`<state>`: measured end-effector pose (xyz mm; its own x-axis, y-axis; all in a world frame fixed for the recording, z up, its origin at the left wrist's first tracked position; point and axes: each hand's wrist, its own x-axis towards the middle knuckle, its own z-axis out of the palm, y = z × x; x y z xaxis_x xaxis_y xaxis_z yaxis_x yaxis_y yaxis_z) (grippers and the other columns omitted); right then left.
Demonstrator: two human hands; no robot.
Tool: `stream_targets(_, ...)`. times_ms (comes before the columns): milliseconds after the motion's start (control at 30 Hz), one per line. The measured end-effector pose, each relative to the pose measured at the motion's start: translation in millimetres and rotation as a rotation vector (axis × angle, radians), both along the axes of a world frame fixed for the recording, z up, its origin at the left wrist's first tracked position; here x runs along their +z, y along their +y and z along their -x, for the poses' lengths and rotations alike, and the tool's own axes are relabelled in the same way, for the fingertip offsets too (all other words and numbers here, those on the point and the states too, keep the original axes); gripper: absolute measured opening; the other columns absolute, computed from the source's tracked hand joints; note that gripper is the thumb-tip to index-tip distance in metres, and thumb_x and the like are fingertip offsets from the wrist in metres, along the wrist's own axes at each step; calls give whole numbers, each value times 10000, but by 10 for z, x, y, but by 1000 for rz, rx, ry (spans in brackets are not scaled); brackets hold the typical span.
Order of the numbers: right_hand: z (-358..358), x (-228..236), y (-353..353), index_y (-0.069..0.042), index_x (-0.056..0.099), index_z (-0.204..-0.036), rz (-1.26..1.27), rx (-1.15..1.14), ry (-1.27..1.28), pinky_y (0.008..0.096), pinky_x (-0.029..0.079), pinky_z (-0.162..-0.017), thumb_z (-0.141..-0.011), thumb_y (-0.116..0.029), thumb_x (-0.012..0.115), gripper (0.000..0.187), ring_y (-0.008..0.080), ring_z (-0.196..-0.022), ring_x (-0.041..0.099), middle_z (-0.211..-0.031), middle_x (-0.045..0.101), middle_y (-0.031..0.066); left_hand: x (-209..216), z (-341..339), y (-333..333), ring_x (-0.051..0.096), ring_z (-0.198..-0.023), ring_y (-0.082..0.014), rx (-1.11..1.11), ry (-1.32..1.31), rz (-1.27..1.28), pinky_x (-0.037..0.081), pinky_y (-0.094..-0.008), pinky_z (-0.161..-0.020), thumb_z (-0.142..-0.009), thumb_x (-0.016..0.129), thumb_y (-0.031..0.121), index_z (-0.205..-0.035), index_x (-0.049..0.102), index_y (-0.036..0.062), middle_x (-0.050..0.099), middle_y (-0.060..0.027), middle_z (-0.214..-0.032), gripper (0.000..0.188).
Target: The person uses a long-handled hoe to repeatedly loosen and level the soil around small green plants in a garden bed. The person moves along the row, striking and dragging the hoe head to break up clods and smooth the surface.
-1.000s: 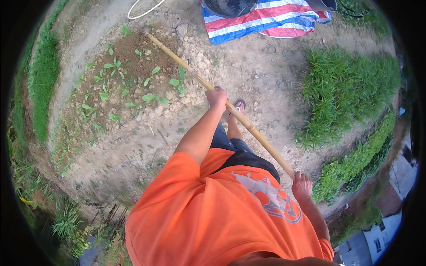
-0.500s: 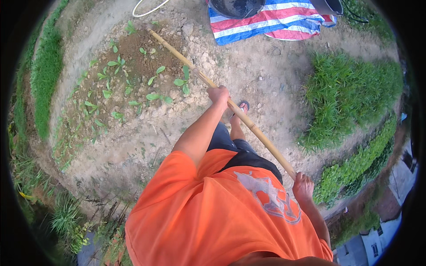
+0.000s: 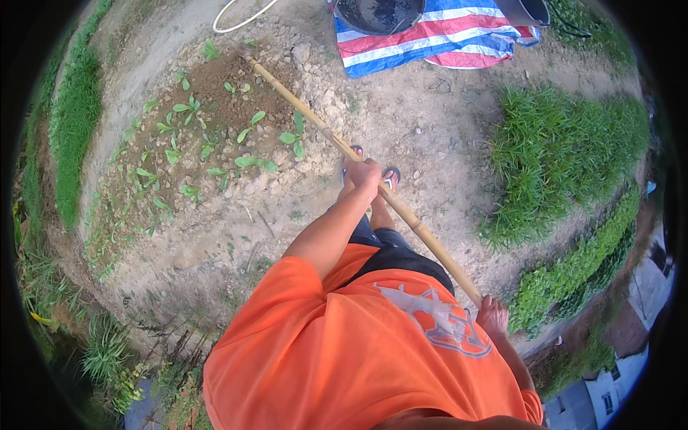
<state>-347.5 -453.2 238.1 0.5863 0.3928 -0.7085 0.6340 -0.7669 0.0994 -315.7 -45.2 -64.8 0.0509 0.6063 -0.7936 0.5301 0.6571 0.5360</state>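
Pole (image 3: 421,231) drawn nearer, left hand (image 3: 364,175) and right hand (image 3: 493,316) clasping it, open ground (image 3: 430,125) alongside

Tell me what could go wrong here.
The bamboo pole runs close beside leafy seedlings, so a sideways swing might snap some. The bare left hand and right hand grip it, so blisters are possible. It slants near sandaled feet, so a slip could bruise one.
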Motion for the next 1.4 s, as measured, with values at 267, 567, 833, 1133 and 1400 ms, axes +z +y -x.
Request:
stream_targets(267, -23, -184, 198, -56, 483, -891, -52, 4, -7, 451, 501, -600, -838, -118, 559, 111, 328, -688, 633, -733, 577, 131, 277, -172, 387, 675, -898, -264, -97, 44, 159, 566, -342, -538, -887, 543, 77, -1191, 366, -85, 583, -194, -1192, 387)
stream_targets(567, 28, -301, 112, -50, 474, -898, -58, -17, 26, 460, 503, -614, -842, -113, 552, 115, 332, -707, 630, -749, 573, 136, -731, 144, 243, 661, -634, -305, 170, -132, -63, 547, -377, -463, -881, 568, 123, -1087, 358, -83, 596, -246, -927, 359)
stream_targets(833, 81, -482, 331, -44, 475, -902, -17, -88, 128, 456, 513, -629, -851, -107, 539, 103, 335, -723, 642, -760, 590, 162, -307, 14, 465, 686, -770, -282, 43, 15, -19, 580, -378, -563, -869, 592, 81, -1115, 334, -89, 607, -238, -979, 395)
stream_targets(1133, 246, -386, 126, -58, 476, -898, -66, -86, 56, 464, 507, -631, -831, -114, 563, 124, 333, -722, 637, -757, 587, 140, 413, -31, 368, 649, -1006, -194, 18, -37, 50, 572, -279, -814, -901, 626, 59, -1103, 335, -59, 601, -177, -1139, 373)
stream_targets(1400, 0, -115, -103, -68, 482, -866, -43, 42, -91, 437, 483, -611, -835, -105, 555, 87, 313, -692, 604, -726, 549, 122, -345, 279, -8, 599, -580, -231, 93, -204, 76, 495, -347, -425, -909, 527, 109, -1150, 365, -45, 555, -217, -1020, 329)
